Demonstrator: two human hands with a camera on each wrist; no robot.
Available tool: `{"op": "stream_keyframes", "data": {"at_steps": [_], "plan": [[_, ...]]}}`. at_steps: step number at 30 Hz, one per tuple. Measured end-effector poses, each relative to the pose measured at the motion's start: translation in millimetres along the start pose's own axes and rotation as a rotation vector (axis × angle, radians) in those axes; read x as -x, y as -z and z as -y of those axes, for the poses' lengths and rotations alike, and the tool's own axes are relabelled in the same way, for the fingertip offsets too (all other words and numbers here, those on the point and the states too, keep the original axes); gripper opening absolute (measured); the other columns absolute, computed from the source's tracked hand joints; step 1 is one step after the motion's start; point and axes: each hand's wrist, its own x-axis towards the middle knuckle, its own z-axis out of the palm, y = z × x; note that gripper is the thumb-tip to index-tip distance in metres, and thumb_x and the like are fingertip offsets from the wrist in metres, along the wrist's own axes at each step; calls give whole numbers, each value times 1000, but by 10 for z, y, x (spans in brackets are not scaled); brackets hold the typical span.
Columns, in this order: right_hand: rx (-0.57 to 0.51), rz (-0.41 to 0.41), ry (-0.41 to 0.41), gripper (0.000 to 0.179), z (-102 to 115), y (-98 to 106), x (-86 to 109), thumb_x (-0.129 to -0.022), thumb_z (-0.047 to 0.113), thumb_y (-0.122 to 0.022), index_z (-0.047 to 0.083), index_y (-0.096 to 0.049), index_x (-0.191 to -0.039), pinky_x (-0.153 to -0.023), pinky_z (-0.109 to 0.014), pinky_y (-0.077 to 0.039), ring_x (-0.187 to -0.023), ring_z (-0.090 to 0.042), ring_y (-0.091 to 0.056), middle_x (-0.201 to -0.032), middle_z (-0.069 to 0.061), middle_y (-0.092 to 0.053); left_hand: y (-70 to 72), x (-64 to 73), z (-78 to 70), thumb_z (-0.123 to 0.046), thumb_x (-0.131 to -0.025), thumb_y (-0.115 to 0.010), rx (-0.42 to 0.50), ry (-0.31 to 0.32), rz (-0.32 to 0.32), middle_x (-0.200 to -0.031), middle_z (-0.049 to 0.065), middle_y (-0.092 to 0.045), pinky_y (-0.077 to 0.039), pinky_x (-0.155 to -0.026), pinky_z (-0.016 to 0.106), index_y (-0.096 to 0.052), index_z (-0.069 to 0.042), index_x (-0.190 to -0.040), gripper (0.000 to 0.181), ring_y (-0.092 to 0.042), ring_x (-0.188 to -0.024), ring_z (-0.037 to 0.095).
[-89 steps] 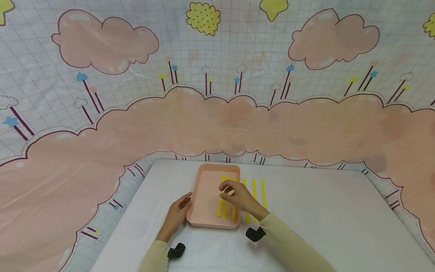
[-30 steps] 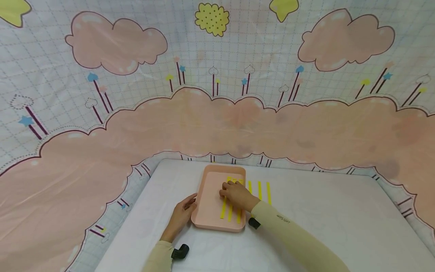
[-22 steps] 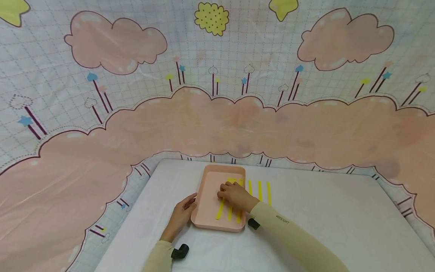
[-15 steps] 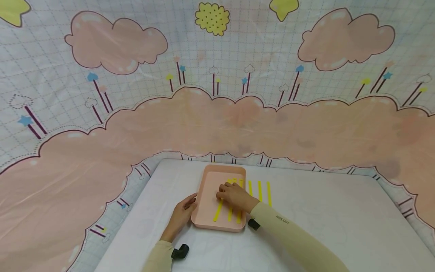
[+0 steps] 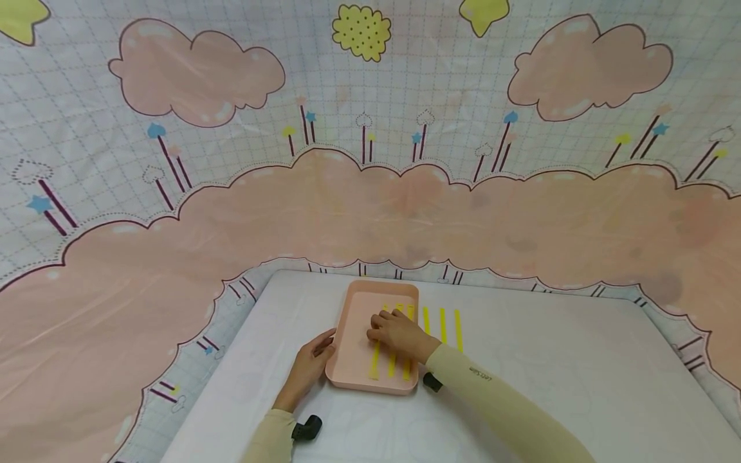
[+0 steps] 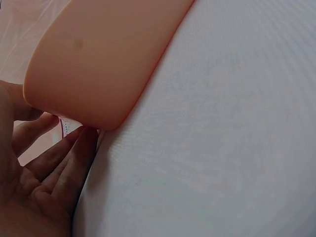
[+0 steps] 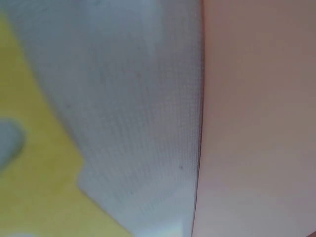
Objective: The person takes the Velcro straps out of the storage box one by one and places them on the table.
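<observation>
A shallow pink tray (image 5: 353, 360) lies on the white table. My left hand (image 5: 309, 366) touches its left side, fingers fairly straight; up close in the left wrist view, fingertips meet the tray's outer wall (image 6: 98, 64). Inside the tray, my right hand (image 5: 399, 334) pinches the leftmost yellow strip (image 5: 374, 368), its fingers curled and covering the strip's middle. Two more yellow strips (image 5: 392, 366) lie roughly parallel to the right of it, partly beneath the hand. In the right wrist view a blurred yellow strip with a hole (image 7: 34, 182) sits beside the tray wall (image 7: 256, 118).
Right of the tray, several yellow strips (image 5: 442, 325) lie side by side on the table (image 5: 550, 360), partly hidden by the right forearm. A cloud-patterned cloth (image 5: 405, 212) hangs behind the table. A black wrist device (image 5: 307, 427) is on each arm.
My right hand has lowered into the tray and shifted slightly left. The leftmost strip's near end swung left, then back right, so it now stands straighter. My left hand stays at the tray.
</observation>
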Motion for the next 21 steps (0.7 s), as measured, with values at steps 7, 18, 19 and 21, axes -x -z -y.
{"op": "stream_keyframes", "data": {"at_steps": [7,18,19,21], "plan": [[80,-107,42,10,-14,51,6,-99,22,-56,27,-62,-104,-83,-27,-45,-100,-14,-52,-105,5,-57,-7,-10,12,-13,-98,-59,2,1,-3,-129,21,-63,-48,-104,50,-58,-10,-137,40,-59,-121,35],[13,-300,15,9,-27,266,75,-95,15,-63,23,-62,-98,-78,-28,-46,-97,-14,-56,-105,4,-61,-23,-11,17,-15,-98,-59,7,11,-2,-130,20,-63,-47,-104,49,-58,-10,-138,40,-59,-122,35],[-3,-322,6,10,-31,284,83,-93,14,-65,23,-62,-97,-78,-28,-46,-97,-14,-56,-105,4,-61,-24,-8,14,-14,-98,-59,6,11,-4,-130,20,-63,-47,-104,49,-58,-10,-138,40,-59,-122,35],[-27,-357,-15,13,-41,310,98,-91,12,-67,22,-61,-96,-79,-28,-47,-97,-14,-57,-105,4,-62,-24,-3,6,-14,-98,-59,3,12,-8,-130,20,-63,-47,-104,49,-58,-10,-137,40,-59,-121,34]]}}
